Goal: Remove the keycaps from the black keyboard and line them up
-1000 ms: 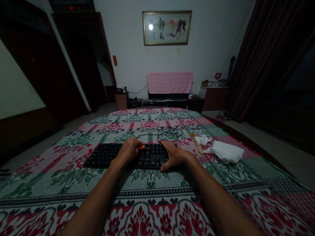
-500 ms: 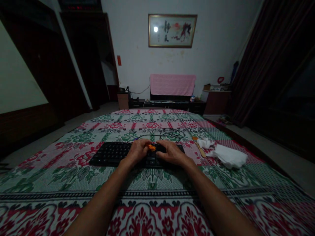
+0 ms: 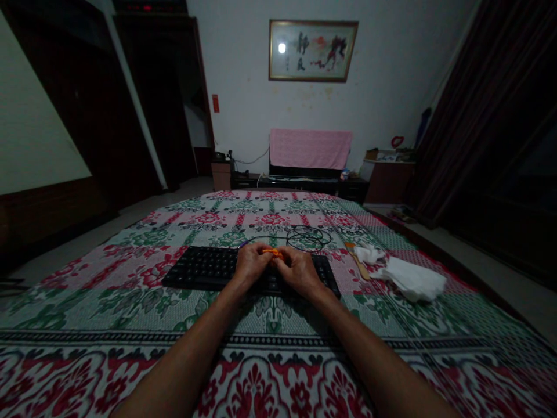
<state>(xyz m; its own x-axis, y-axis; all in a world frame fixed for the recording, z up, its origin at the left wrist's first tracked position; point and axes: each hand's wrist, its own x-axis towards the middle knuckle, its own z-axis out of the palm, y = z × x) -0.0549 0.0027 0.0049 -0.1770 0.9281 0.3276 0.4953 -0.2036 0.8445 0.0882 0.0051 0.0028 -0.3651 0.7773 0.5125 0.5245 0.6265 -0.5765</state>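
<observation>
A black keyboard (image 3: 198,267) lies on the patterned cloth in front of me, its middle and right parts partly covered by my hands. Between my fingertips, just over the keys, is a small crumpled orange piece (image 3: 274,253); its kind cannot be made out. My left hand (image 3: 253,262) pinches it from the left side. From the right, my right hand (image 3: 300,269) grips it too, fingers curled and thumb close to the left hand. The fingertips hide part of it.
A coiled black cable (image 3: 308,238) lies behind the keyboard. To the right are a wooden-handled brush (image 3: 359,262), a crumpled white tissue (image 3: 369,253) and a larger white tissue wad (image 3: 415,278). The red and green floral cloth (image 3: 270,342) covers the table.
My right hand has moved in to meet the left and now grips the orange piece, which only the left held before. The view has shifted slightly.
</observation>
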